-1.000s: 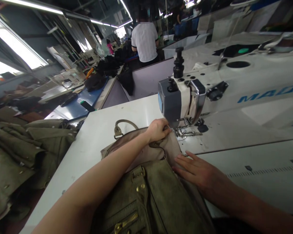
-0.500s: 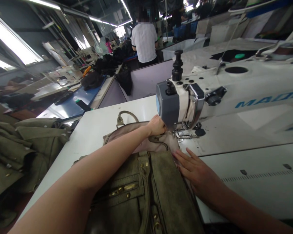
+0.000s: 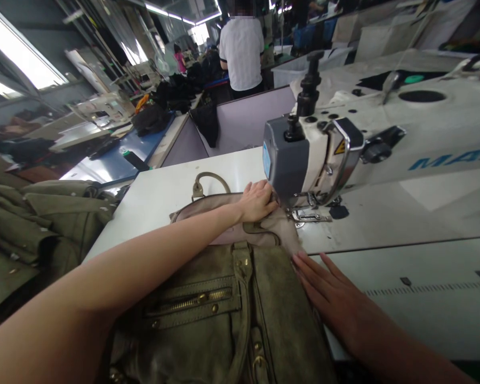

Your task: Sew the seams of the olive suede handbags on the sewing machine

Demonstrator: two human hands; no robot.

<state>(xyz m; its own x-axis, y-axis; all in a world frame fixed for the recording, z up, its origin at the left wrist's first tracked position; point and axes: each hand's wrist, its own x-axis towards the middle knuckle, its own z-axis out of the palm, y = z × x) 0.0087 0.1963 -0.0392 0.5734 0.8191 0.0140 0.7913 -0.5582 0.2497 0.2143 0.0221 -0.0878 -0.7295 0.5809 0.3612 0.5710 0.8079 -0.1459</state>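
Note:
An olive-green handbag [image 3: 280, 298] with brass zip and studs lies on the sewing machine's white table, its pale lining [image 3: 286, 229] showing at the mouth. My left hand [image 3: 259, 201] reaches across the bag and is closed on the edge of its mouth, close to the machine head; the fingertips are partly hidden. My right hand [image 3: 324, 285] rests open along the bag's right side, fingers stretched out, fingertips touching the lining edge. Just right of the lining is the presser foot [image 3: 304, 217] of the sewing machine [image 3: 286, 154]. One bag handle [image 3: 212, 176] arches up at the far side.
A heap of olive bag pieces [image 3: 52, 224] lies at the left. Beyond the table are a green-topped thread cone [image 3: 134, 160], a blue worktop [image 3: 120, 154] and a lilac partition [image 3: 248, 120]. A person in a white shirt [image 3: 242, 53] stands farther back, facing away.
My left hand has shifted from a tight pinch to a flatter hold with the thumb apart. My right hand has slid slightly toward me along the bag. The view has shifted a little.

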